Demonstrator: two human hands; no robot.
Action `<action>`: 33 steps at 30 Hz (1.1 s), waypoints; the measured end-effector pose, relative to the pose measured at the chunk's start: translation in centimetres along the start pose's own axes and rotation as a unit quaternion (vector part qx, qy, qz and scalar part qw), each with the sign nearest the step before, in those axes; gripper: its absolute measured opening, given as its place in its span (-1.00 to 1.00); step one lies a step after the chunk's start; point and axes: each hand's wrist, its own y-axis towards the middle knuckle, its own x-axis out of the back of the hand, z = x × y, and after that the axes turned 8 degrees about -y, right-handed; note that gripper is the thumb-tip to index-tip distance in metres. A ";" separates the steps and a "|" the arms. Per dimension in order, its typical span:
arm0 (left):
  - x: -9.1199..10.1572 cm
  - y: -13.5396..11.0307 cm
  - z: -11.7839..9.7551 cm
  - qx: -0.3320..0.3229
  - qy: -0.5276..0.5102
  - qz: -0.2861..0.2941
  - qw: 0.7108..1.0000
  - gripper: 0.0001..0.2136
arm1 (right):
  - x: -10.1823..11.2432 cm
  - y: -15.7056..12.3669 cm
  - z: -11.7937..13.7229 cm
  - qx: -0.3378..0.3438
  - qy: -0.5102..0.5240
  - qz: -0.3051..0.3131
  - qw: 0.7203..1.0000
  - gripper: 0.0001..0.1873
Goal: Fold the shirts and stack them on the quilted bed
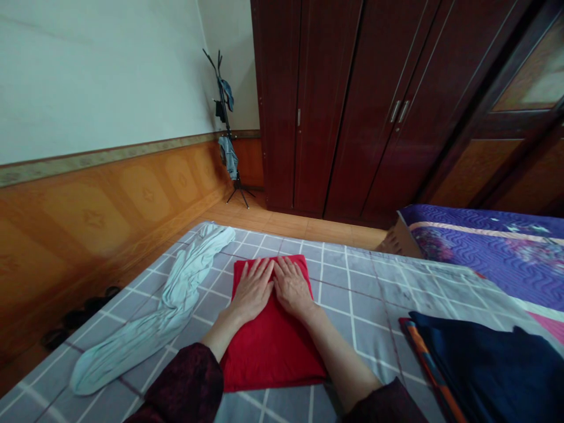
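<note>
A folded red cloth [268, 346] lies flat on the grey checked bedsheet [361, 294] in front of me. My left hand [253, 289] rests palm down on its far half, fingers stretched out and together. My right hand [291, 286] lies flat right beside it, thumbs nearly touching. Neither hand grips anything. Dark maroon sleeves cover both upper forearms.
A crumpled pale blue garment [176, 305] lies on the sheet to the left. Folded dark navy clothes [489, 364] sit at the right, by a purple quilt [489, 241]. Beyond the bed stand a dark wooden wardrobe [352, 106] and a coat stand [227, 129]. Shoes [74, 320] sit by the wall.
</note>
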 end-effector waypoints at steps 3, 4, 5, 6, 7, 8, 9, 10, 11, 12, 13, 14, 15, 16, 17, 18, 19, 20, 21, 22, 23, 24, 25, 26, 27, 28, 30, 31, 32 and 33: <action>-0.7 0.6 -0.2 -0.025 -0.025 0.018 0.999 -0.53 | -0.1 -0.1 -0.4 0.024 0.003 0.015 1.000 -0.51; -0.9 0.7 0.0 -0.017 -0.032 0.019 0.999 -0.53 | -0.2 0.0 -0.8 0.011 0.001 0.015 1.000 -0.51; -1.1 0.8 0.3 -0.008 -0.037 0.016 0.999 -0.54 | -0.2 0.0 -1.1 -0.007 -0.001 0.014 1.000 -0.51; -1.2 0.9 0.5 0.000 -0.041 0.010 0.999 -0.54 | -0.2 0.1 -1.4 -0.026 -0.004 0.010 1.000 -0.50; -1.3 1.0 0.8 0.005 -0.043 0.004 0.999 -0.55 | -0.2 0.2 -1.5 -0.042 -0.007 0.007 0.999 -0.49; -1.4 1.0 1.0 0.007 -0.043 -0.003 0.999 -0.55 | -0.1 0.2 -1.4 -0.050 -0.008 0.004 0.999 -0.49; -1.5 1.0 1.1 0.007 -0.041 -0.009 0.999 -0.55 | 0.0 0.2 -1.2 -0.047 -0.008 0.003 0.999 -0.48; -1.5 1.0 1.2 0.005 -0.037 -0.012 0.999 -0.55 | 0.0 0.2 -0.8 -0.034 -0.006 0.004 0.999 -0.49; -1.6 0.9 1.2 0.005 -0.030 -0.013 0.999 -0.55 | -0.1 0.1 -0.5 -0.015 -0.003 0.008 1.000 -0.49; -1.7 0.9 1.3 0.008 -0.021 -0.015 1.000 -0.55 | -0.1 0.0 -0.2 0.004 -0.001 0.014 1.000 -0.49; -1.8 0.9 1.3 0.014 -0.011 -0.017 1.000 -0.54 | -0.3 0.0 0.0 0.017 0.000 0.019 1.000 -0.49; -1.8 0.8 1.4 0.021 -0.001 -0.019 1.000 -0.53 | -0.5 0.0 0.0 0.020 -0.001 0.024 1.000 -0.48; -1.8 0.8 1.6 0.030 0.008 -0.021 0.999 -0.51 | -0.7 0.0 -0.1 0.012 -0.003 0.027 1.000 -0.47; -1.8 0.7 1.8 0.040 0.017 -0.024 0.999 -0.49 | -0.9 0.0 -0.5 -0.005 -0.008 0.028 1.000 -0.44; -1.7 0.7 2.0 0.050 0.024 -0.024 0.998 -0.46 | -1.0 0.1 -1.0 -0.027 -0.013 0.027 0.999 -0.41; -1.5 0.6 2.1 0.062 0.030 -0.022 0.997 -0.43 | -1.1 0.1 -1.6 -0.052 -0.018 0.026 0.998 -0.39; -1.3 0.4 2.3 0.076 0.034 -0.019 0.996 -0.40 | -1.1 0.2 -2.1 -0.075 -0.023 0.024 0.997 -0.37; -1.1 0.2 2.3 0.095 0.039 -0.016 0.995 -0.38 | -1.1 0.3 -2.5 -0.097 -0.027 0.021 0.995 -0.35; -0.8 0.0 2.1 0.114 0.045 -0.015 0.992 -0.37 | -0.9 0.4 -2.7 -0.115 -0.031 0.018 0.993 -0.34; -0.4 -0.4 1.8 0.130 0.051 -0.016 0.990 -0.38 | -0.6 0.4 -2.6 -0.127 -0.034 0.014 0.991 -0.35; -0.1 -0.8 1.4 0.135 0.057 -0.022 0.989 -0.41 | -0.4 0.4 -2.3 -0.131 -0.036 0.010 0.991 -0.36; 0.1 -1.3 0.8 0.123 0.062 -0.029 0.990 -0.44 | -0.1 0.3 -1.8 -0.125 -0.036 0.005 0.992 -0.37; 0.3 -1.8 0.1 0.094 0.065 -0.036 0.993 -0.47 | 0.1 0.3 -1.0 -0.109 -0.033 0.002 0.994 -0.39; 0.4 -2.3 -0.6 0.055 0.064 -0.038 0.996 -0.49 | 0.3 0.1 -0.2 -0.084 -0.029 0.001 0.996 -0.41; 0.3 -2.9 -1.2 0.017 0.059 -0.035 0.997 -0.49 | 0.3 0.0 0.6 -0.056 -0.023 0.003 0.998 -0.44; 0.2 -3.5 -1.7 -0.011 0.052 -0.028 0.998 -0.48 | 0.2 -0.2 1.3 -0.028 -0.018 0.008 0.999 -0.47; -0.1 -4.5 -2.1 -0.022 0.039 -0.007 0.999 -0.47 | -0.2 -0.5 2.0 0.008 -0.010 0.022 1.000 -0.49; -0.2 -5.0 -2.0 -0.012 0.033 0.001 0.999 -0.47 | -0.4 -0.5 1.9 0.011 -0.010 0.027 1.000 -0.49; -0.3 -5.6 -1.6 0.001 0.028 0.008 1.000 -0.47 | -0.7 -0.5 1.5 0.005 -0.011 0.029 1.000 -0.47; -0.4 -6.2 -1.2 0.012 0.024 0.013 1.000 -0.47 | -0.8 -0.5 0.9 -0.009 -0.015 0.028 0.999 -0.45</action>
